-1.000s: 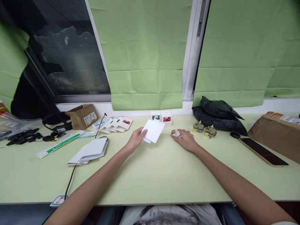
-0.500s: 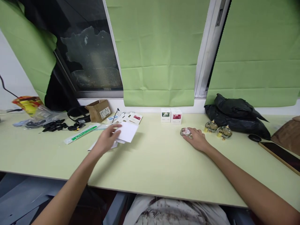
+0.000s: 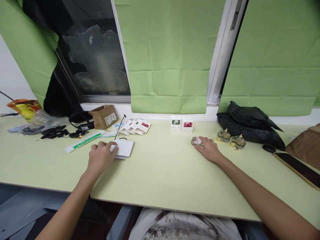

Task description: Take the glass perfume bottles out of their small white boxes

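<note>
My left hand (image 3: 101,157) rests palm down on a stack of white paper sheets (image 3: 124,148) on the pale green table (image 3: 162,176), fingers on its left edge. My right hand (image 3: 209,150) lies on the table with its fingertips on a small round glass bottle with a pink label (image 3: 196,141). Two more glass bottles with gold caps (image 3: 230,138) stand just to the right of it. Two small white boxes (image 3: 182,123) stand by the wall behind.
A fan of small flat cartons (image 3: 135,126), a cardboard box (image 3: 103,116), a black cable, a long white-green packet (image 3: 83,141) and black parts lie at the left. A black bag (image 3: 250,125), a phone (image 3: 297,168) and a brown parcel are at the right.
My left hand carried the white sheet from the table's middle to the left and laid it on the paper stack. My right hand stayed on the small bottle.
</note>
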Tool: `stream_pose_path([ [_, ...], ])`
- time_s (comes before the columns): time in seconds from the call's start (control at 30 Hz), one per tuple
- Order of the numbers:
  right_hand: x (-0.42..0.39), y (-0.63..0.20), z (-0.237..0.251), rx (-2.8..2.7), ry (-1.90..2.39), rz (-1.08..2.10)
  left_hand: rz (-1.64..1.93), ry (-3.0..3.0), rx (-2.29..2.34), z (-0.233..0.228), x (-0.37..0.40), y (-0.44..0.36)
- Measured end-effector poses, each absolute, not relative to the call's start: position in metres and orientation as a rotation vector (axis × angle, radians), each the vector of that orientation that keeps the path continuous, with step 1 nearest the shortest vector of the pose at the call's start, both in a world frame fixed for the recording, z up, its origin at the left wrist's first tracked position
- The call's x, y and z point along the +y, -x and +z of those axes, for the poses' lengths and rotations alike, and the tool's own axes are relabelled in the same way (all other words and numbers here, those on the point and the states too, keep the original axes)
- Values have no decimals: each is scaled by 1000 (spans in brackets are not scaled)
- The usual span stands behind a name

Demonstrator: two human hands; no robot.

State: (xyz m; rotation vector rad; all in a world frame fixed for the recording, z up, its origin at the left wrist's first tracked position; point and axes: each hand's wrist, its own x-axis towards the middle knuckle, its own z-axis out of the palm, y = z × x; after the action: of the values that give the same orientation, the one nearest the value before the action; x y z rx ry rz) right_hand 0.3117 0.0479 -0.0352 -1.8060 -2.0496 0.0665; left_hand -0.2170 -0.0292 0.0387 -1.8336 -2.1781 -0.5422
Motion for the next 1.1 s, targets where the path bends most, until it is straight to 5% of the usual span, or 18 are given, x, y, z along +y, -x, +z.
stream_pose_path([
  [0.3, 48, -312, -37, -2061, 1803, 48, -342, 1915, -1772, 17, -42, 162],
  [0.67, 49, -312, -38, -2064, 1818, 38, -289, 1865, -1819, 13, -39, 165],
  [1.1, 20, -295, -2, -2058, 1267, 520, -1067, 3039, -1643, 19, 1, 19],
])
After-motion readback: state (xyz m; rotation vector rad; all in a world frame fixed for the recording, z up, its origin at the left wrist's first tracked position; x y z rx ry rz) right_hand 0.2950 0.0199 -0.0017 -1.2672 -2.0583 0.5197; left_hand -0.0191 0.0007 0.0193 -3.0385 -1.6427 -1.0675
